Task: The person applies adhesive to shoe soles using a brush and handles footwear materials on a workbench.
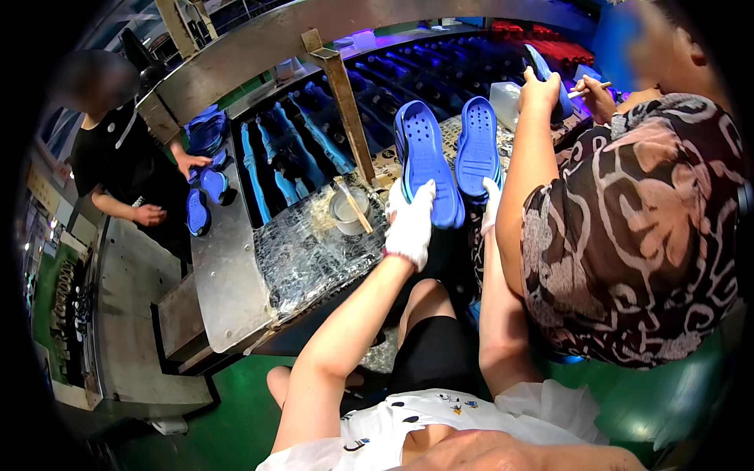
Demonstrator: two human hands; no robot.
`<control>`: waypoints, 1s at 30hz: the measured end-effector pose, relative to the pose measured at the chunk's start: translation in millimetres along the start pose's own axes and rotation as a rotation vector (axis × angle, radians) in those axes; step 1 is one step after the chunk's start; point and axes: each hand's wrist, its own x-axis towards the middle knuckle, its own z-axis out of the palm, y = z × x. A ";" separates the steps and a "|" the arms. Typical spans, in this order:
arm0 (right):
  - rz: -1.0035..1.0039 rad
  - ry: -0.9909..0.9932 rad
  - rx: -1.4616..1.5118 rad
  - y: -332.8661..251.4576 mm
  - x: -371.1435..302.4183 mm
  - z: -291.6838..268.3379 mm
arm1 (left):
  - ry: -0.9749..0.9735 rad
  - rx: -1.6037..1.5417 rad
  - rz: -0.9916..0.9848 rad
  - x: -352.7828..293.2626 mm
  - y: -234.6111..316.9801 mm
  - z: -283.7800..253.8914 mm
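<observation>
- Blue shoes [426, 153], toes up, holes dotted above ridged footbeds
- I see them raised side by side, right of the bowl [345, 224]
- left hand [411, 224] grips one heel, right hand [492, 206] the other

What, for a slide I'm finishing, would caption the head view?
Gloved left hand and right hand hold up blue shoes beside a bowl, a co-worker close at right.
</observation>
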 end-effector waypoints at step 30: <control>-0.630 -0.817 0.144 -39.7 -345.1 -124.9 | 0.446 1.236 0.224 -24.1 21.9 -322.8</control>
